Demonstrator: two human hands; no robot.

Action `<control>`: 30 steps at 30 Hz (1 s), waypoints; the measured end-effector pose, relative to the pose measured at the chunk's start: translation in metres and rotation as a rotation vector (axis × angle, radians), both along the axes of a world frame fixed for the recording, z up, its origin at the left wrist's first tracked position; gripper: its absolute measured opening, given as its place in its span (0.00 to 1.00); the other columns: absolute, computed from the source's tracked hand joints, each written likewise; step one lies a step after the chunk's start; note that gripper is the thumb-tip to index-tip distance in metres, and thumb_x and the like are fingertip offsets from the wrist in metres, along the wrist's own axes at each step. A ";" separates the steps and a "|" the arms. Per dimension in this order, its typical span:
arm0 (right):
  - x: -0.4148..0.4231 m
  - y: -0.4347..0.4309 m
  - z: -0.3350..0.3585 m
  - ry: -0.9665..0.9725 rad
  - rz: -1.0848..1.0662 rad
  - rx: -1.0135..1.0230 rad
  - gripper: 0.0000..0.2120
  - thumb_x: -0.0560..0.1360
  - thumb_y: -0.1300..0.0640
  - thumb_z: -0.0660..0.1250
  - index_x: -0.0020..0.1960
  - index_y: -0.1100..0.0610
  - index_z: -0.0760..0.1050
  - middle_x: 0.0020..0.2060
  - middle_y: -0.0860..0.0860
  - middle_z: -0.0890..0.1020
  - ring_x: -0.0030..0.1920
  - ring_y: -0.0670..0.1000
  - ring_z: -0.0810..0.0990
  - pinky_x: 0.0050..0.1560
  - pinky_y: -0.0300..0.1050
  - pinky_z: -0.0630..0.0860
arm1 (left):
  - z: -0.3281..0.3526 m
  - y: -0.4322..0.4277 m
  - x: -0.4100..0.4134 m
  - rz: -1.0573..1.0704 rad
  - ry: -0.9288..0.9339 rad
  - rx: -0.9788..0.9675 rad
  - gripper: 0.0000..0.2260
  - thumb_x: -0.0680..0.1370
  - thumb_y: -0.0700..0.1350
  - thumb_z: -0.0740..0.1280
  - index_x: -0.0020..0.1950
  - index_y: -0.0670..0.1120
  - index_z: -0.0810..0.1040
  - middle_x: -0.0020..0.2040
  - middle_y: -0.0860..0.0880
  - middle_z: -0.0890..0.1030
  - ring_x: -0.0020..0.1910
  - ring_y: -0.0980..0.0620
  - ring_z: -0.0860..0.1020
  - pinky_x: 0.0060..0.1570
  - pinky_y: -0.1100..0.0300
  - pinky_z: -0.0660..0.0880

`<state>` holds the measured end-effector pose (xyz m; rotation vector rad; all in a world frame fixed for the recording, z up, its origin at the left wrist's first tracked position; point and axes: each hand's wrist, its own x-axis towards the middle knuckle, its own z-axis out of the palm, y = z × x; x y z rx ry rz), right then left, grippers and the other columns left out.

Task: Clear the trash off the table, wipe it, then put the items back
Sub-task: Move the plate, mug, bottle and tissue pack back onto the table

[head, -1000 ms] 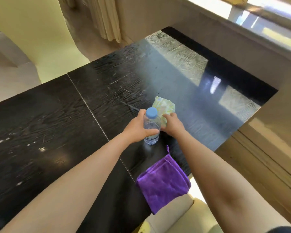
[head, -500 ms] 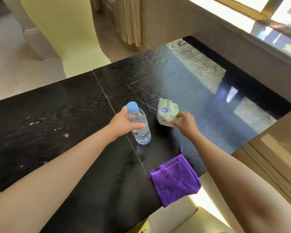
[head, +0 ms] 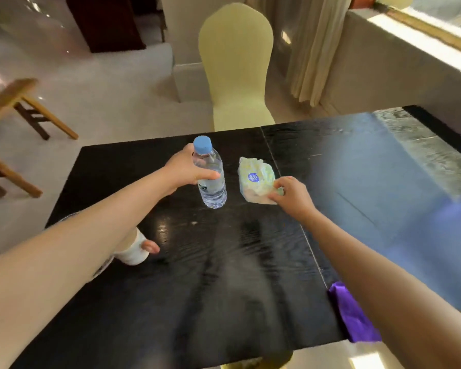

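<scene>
My left hand point(head: 185, 169) grips a clear water bottle point(head: 210, 179) with a blue cap, held a little tilted over the middle of the black wooden table point(head: 224, 275). Just to its right my right hand point(head: 290, 194) holds a pale green tissue pack point(head: 256, 179) by its near corner. A purple cloth point(head: 353, 315) lies at the table's near right edge, partly hidden by my right forearm. A white paper cup point(head: 135, 251) lies on its side under my left forearm, with something pink at its mouth.
A cream covered chair point(head: 236, 67) stands at the table's far side. A wooden stool point(head: 16, 107) is on the floor at the left. Curtains point(head: 312, 49) and a window ledge point(head: 415, 30) run along the right. The table's right half shines with glare.
Both hands have carried the bottle and the tissue pack leftwards along the table, away from the purple cloth. The view has swung left, bringing the chair, the stool and the paper cup into sight.
</scene>
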<state>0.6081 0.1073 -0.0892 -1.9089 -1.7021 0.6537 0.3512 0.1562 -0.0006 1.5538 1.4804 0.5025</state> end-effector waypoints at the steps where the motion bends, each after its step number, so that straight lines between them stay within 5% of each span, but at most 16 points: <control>1: -0.020 0.004 0.006 -0.004 0.021 -0.013 0.11 0.70 0.59 0.71 0.51 0.62 0.78 0.55 0.57 0.79 0.56 0.57 0.76 0.48 0.39 0.65 | 0.004 -0.001 -0.019 0.012 0.002 -0.011 0.32 0.65 0.46 0.78 0.65 0.47 0.68 0.59 0.47 0.78 0.58 0.49 0.77 0.56 0.46 0.78; 14: -0.195 0.018 -0.002 -0.067 0.112 -0.132 0.14 0.70 0.57 0.72 0.53 0.61 0.78 0.57 0.57 0.78 0.58 0.56 0.75 0.48 0.40 0.65 | -0.012 0.011 -0.202 0.167 0.014 -0.037 0.32 0.65 0.46 0.78 0.64 0.47 0.66 0.60 0.46 0.75 0.60 0.47 0.75 0.55 0.46 0.78; 30: -0.233 -0.033 -0.097 0.029 -0.107 -0.171 0.06 0.72 0.63 0.66 0.49 0.62 0.73 0.56 0.53 0.75 0.48 0.50 0.71 0.47 0.43 0.67 | -0.135 0.034 -0.224 0.179 0.149 -0.044 0.32 0.66 0.53 0.76 0.60 0.49 0.60 0.53 0.51 0.69 0.52 0.53 0.71 0.36 0.64 0.68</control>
